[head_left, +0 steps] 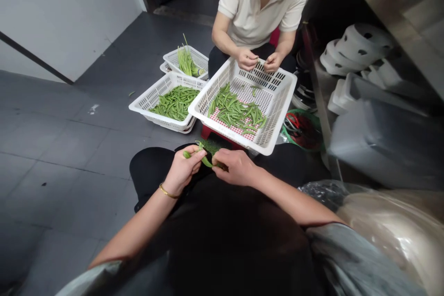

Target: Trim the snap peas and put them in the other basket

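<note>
My left hand [183, 166] is closed in a pinch on green pea pods. One pea pod [207, 162] slants down out of it toward my right hand [237, 165]. The right fingers are curled together at that pod's lower tip, and part of the grip is hidden behind the knuckles. Just beyond my hands, a large white perforated basket [222, 128] holds a loose heap of pea pods [236, 110]. Left of it, a lower white basket [142, 110] carries a fuller pile of pods [176, 102]. Green trimmings [210, 146] lie below, between my knees.
Opposite me sits a co-worker [263, 14], both hands over the large basket's far rim. A small basket [169, 58] with long green stalks [187, 61] stands behind. A red stool [222, 138] supports the large basket. At right are plastic tubs [374, 125] on a shelf.
</note>
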Demonstrator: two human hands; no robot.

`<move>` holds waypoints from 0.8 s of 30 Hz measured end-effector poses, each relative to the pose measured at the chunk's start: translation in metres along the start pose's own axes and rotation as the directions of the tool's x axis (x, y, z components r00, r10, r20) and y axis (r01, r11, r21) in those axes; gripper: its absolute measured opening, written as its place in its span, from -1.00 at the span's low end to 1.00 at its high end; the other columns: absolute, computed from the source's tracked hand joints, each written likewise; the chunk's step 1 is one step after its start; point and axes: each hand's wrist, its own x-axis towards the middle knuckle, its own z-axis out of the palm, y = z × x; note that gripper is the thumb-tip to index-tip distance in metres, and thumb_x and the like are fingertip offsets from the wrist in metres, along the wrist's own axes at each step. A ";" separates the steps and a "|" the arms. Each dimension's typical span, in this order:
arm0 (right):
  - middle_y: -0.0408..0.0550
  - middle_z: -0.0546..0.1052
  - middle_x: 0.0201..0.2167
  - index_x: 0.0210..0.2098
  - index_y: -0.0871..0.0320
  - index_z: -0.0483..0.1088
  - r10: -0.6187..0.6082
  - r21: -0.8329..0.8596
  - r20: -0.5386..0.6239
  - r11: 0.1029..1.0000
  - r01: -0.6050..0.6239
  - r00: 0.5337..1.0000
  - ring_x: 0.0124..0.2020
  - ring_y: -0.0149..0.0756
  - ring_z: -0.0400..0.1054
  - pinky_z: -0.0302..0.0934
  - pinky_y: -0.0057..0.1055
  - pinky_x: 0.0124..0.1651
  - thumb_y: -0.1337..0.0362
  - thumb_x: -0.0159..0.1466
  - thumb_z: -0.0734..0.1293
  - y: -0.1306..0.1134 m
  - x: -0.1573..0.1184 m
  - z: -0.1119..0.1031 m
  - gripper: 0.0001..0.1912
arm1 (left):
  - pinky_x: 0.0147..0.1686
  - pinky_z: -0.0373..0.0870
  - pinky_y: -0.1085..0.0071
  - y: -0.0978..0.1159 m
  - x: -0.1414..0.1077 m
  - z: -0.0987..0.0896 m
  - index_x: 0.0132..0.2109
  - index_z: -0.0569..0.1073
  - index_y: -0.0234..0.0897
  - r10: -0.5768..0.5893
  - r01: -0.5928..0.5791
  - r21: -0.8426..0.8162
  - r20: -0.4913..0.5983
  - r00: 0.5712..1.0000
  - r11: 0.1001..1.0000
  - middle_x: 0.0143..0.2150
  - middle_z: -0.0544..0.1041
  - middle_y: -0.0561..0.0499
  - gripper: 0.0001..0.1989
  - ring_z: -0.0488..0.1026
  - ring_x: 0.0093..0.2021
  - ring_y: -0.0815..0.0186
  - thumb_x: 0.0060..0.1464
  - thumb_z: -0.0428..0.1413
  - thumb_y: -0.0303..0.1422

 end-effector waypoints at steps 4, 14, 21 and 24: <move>-0.18 0.40 -0.52 -0.48 0.17 0.32 -0.016 0.340 0.169 0.939 -0.043 0.985 -0.50 -0.47 0.27 0.12 -0.53 -0.39 0.37 0.21 0.23 0.000 0.000 -0.004 -0.86 | -0.72 -0.11 0.60 -0.003 -0.002 0.005 -0.40 0.46 -0.39 -0.016 0.017 0.076 -0.014 1.000 0.997 -0.69 0.20 0.18 -0.70 0.02 -0.71 0.59 -0.19 0.32 -0.25; -0.15 0.44 -0.56 -0.36 0.18 0.33 0.414 0.583 -0.048 0.751 -0.311 0.909 -0.57 -0.41 0.34 0.24 -0.47 -0.45 0.13 0.19 0.31 0.056 -0.009 -0.046 -0.78 | -0.71 -0.24 0.58 0.003 -0.002 -0.017 -0.20 0.53 -0.45 -0.186 0.199 0.006 0.379 0.906 0.980 -0.65 0.28 0.12 -0.65 -0.03 -0.71 0.61 -0.11 0.29 -0.27; 0.06 0.45 -0.32 -0.21 0.23 0.38 -0.074 -0.274 0.206 0.953 0.130 0.976 -0.32 -0.26 0.35 0.20 -0.38 -0.30 0.32 0.32 0.16 0.008 0.001 -0.016 -0.81 | -0.74 -0.13 0.58 0.012 -0.001 -0.016 -0.32 0.50 -0.39 -0.244 0.141 0.287 0.360 0.901 0.947 -0.64 0.33 0.10 -0.72 0.02 -0.72 0.58 -0.08 0.23 -0.23; -0.01 0.42 -0.45 -0.39 0.23 0.36 -0.150 -0.129 0.274 0.973 0.191 0.950 -0.41 -0.34 0.30 0.14 -0.43 -0.37 0.40 0.30 0.15 0.005 0.008 -0.006 -0.81 | -0.61 0.15 0.55 0.028 -0.005 -0.015 -0.39 0.51 -0.36 -0.086 -0.216 0.572 0.454 0.887 0.791 -0.56 0.45 0.01 -0.83 0.24 -0.62 0.48 -0.03 0.19 -0.30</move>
